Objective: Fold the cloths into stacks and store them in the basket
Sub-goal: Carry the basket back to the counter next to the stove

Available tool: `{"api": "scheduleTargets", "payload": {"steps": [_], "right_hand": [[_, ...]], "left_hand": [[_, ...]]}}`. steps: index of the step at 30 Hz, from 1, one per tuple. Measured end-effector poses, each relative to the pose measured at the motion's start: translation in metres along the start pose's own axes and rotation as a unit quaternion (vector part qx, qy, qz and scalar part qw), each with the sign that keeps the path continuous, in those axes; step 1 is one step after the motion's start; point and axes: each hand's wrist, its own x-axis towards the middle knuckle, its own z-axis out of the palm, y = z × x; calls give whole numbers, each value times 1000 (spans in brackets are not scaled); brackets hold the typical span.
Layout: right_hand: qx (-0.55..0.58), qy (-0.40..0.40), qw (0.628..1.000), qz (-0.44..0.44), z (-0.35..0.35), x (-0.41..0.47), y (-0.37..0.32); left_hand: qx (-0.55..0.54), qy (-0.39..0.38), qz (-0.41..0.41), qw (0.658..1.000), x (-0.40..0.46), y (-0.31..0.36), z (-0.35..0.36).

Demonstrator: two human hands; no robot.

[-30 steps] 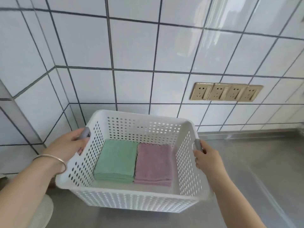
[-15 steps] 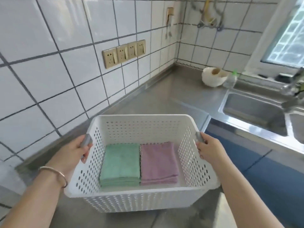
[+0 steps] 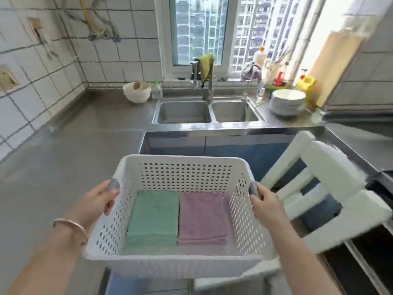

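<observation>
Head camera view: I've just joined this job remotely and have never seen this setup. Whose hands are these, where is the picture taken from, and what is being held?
No machine here: a person wears one wide-angle camera on the head, looking forward and down, so you see their own arms. The left hand, with a bracelet on its wrist, and the right hand each grip a grey handle of a white basket with holes in its walls, carried in the air. Inside lie two folded stacks side by side: green cloths on the left, purple cloths on the right. Beyond is a steel counter with a double sink, a bowl and stacked plates.
</observation>
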Motion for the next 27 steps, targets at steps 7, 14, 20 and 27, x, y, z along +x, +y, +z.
{"api": "scheduleTargets", "payload": {"steps": [7, 14, 20, 27], "right_hand": [[51, 65, 993, 85, -128, -83, 94], [14, 179, 966, 187, -254, -182, 190], [-4, 283, 919, 273, -340, -246, 244], [29, 373, 869, 323, -420, -273, 281]], "left_hand": [[40, -125, -3, 991, -42, 18, 112], [9, -325, 5, 946, -125, 66, 266], [17, -418, 28, 908, -184, 119, 392], [29, -524, 109, 844, -232, 197, 518]]}}
